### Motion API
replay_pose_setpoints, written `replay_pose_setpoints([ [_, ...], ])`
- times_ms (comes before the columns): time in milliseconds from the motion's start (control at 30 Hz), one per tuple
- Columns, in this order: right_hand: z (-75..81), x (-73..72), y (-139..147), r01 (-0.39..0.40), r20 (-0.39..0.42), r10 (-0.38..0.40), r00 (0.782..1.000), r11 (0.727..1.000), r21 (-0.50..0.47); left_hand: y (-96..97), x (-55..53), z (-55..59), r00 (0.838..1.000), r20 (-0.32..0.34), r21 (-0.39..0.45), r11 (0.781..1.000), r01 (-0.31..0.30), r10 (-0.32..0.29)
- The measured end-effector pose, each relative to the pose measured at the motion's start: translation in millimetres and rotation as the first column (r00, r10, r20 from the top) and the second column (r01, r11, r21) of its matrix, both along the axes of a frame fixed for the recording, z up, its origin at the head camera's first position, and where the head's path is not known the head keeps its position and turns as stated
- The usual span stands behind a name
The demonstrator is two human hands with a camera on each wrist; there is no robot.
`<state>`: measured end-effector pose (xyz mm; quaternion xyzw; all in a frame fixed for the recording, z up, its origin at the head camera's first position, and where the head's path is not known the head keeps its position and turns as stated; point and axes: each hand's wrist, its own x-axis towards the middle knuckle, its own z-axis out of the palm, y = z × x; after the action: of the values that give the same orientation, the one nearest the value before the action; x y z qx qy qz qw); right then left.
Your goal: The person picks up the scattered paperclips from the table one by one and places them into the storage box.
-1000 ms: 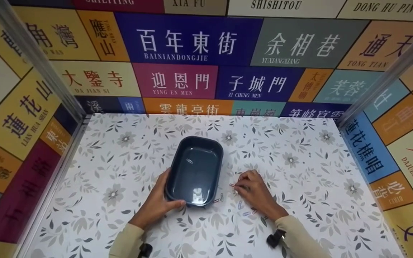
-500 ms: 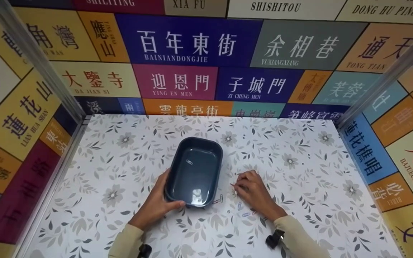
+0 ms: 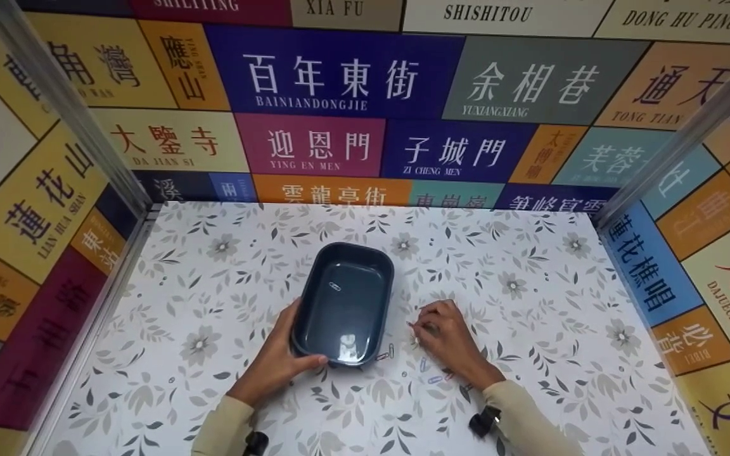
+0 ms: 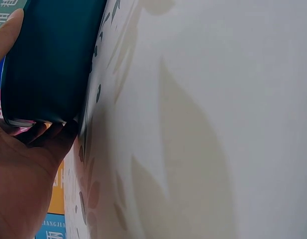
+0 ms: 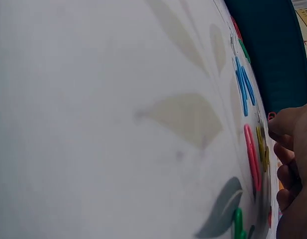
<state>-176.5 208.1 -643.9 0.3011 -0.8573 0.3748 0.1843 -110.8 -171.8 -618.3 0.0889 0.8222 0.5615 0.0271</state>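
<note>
My left hand (image 3: 279, 358) grips the near left side of a deep, dark blue rectangular dish (image 3: 389, 304), thumb over its near rim. One pale paper clip (image 3: 334, 286) lies inside the dish. To the right of it, my right hand (image 3: 450, 342) pinches a red paper clip (image 5: 271, 115) between thumb and forefinger, low over the table. Beneath and beside that hand lie a blue clip (image 5: 241, 87), a pink clip (image 5: 252, 157), a yellow clip (image 5: 261, 149) and a green clip (image 5: 238, 224). In the left wrist view, the fingers are partly hidden behind the dish (image 4: 51, 59).
A red clip (image 3: 383, 356) and a green one (image 3: 391, 350) lie close by the dish's near right corner. The table (image 3: 530, 329) has a white leaf-and-flower cover. Printed panels (image 3: 333, 69) wall it at the back and both sides, with metal posts (image 3: 688, 126) at the corners.
Less of the red paper clip shows past the right fingertips than a second ago. Both hands and the dish stay nearly still.
</note>
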Motion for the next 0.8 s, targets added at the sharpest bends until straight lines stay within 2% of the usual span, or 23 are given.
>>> replay_pose_setpoints([
  [133, 5.2, 2.8, -1.1, 0.056, 0.109, -0.049, 0.993, 0.997, -0.057, 0.4, 0.3, 0.0, 1.000, 0.003, 0.005, 1.000, 0.001, -0.001],
  [333, 16.9, 6.0, -3.6, 0.116, 0.238, -0.081, 0.968, 0.984, -0.134, -0.3, 0.5, -1.6, 1.000, -0.008, 0.019, 1.000, -0.003, 0.003],
  [500, 29.5, 7.3, -7.7, 0.165, 0.342, -0.086, 0.936, 0.964, -0.210, 0.8, 0.3, -4.4, 1.000, -0.019, 0.028, 0.999, -0.022, 0.022],
  [667, 38.1, 8.2, -12.9, 0.222, 0.443, -0.091, 0.892, 0.942, -0.253, 2.4, 1.5, -7.1, 0.999, -0.028, 0.028, 0.999, -0.045, 0.045],
  [800, 43.3, 9.2, -17.5, 0.241, 0.486, -0.086, 0.870, 0.933, -0.267, 3.1, 3.2, -7.6, 0.998, -0.031, 0.040, 0.997, -0.058, 0.060],
])
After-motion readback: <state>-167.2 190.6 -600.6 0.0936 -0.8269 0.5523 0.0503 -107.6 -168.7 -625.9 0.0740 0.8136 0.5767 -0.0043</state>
